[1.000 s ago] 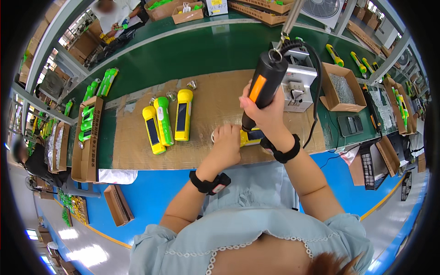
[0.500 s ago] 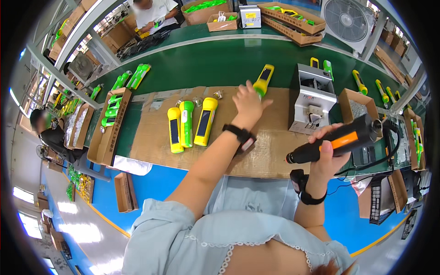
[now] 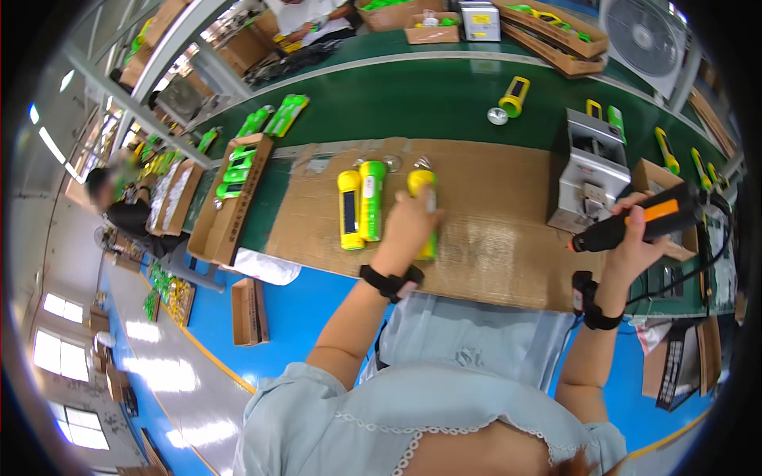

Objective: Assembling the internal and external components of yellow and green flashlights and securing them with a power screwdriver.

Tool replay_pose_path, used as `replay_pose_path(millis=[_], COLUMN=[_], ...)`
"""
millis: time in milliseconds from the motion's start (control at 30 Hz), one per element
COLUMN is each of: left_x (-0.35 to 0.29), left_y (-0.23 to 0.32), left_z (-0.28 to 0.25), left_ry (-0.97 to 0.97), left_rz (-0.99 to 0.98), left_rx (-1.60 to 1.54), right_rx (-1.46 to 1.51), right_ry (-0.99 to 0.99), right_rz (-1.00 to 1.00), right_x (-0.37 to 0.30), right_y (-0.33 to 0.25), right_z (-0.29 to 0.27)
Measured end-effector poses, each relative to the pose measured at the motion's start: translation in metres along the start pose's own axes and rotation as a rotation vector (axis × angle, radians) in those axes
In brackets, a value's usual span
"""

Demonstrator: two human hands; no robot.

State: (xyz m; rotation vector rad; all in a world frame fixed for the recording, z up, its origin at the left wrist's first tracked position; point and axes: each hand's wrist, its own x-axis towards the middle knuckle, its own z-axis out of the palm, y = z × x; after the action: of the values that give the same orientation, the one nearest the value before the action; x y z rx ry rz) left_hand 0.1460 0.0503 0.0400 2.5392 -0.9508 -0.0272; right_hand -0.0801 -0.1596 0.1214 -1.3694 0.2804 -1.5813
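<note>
My left hand point(image 3: 407, 228) is closed around a yellow-and-green flashlight point(image 3: 422, 179) lying on the cardboard sheet; the fingers are slightly blurred and cover most of its body. Just left of it lie a yellow flashlight point(image 3: 349, 210) with a dark panel and a bright green flashlight point(image 3: 370, 202), side by side. Small clear and silvery reflector cups point(image 3: 391, 163) sit by their heads. In my right hand point(image 3: 635, 247) is a black electric screwdriver point(image 3: 655, 218) with an orange stripe, its tip pointing left above the cardboard's right side.
A grey metal machine point(image 3: 591, 170) stands right of the cardboard point(image 3: 492, 238). Beyond, a yellow flashlight point(image 3: 516, 94) and a reflector lie on the green belt point(image 3: 413, 95). An open carton point(image 3: 208, 230) of green flashlights stands left. A cable trails from the screwdriver. Other people sit at far side and left.
My left hand has come back from the yellow flashlight on the belt and taken hold of the rightmost one on the cardboard. That belt flashlight lies farther off. The view has swung left.
</note>
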Motion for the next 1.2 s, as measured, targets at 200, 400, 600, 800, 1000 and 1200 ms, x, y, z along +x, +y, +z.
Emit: replay_pose_path(millis=[200,400,600,800,1000,1200], left_x=[-0.057,-0.061,-0.051,-0.046,-0.045,-0.044], left_y=[0.049,0.075,0.084,0.082,0.094,0.1], left_z=[0.015,0.015,0.027,0.025,0.046,0.053], left_ry=[-0.18,-0.182,-0.123,-0.028,-0.012,0.004], left_rz=[0.317,0.672,0.894,0.829,0.671,0.599], left_rx=[-0.238,-0.141,-0.092,-0.005,0.04,-0.01], right_rx=[-0.018,-0.15,-0.196,-0.139,-0.039,-0.085], right_ry=[0.086,0.078,-0.014,-0.008,-0.037,0.017], right_rz=[-0.129,-0.074,-0.061,-0.135,-0.179,-0.134], right_x=[0.04,0.06,0.063,0.053,0.064,0.067], right_y=[0.016,0.041,0.032,0.027,0.008,0.021], right_z=[-0.002,0.003,-0.009,0.016,0.01,0.005])
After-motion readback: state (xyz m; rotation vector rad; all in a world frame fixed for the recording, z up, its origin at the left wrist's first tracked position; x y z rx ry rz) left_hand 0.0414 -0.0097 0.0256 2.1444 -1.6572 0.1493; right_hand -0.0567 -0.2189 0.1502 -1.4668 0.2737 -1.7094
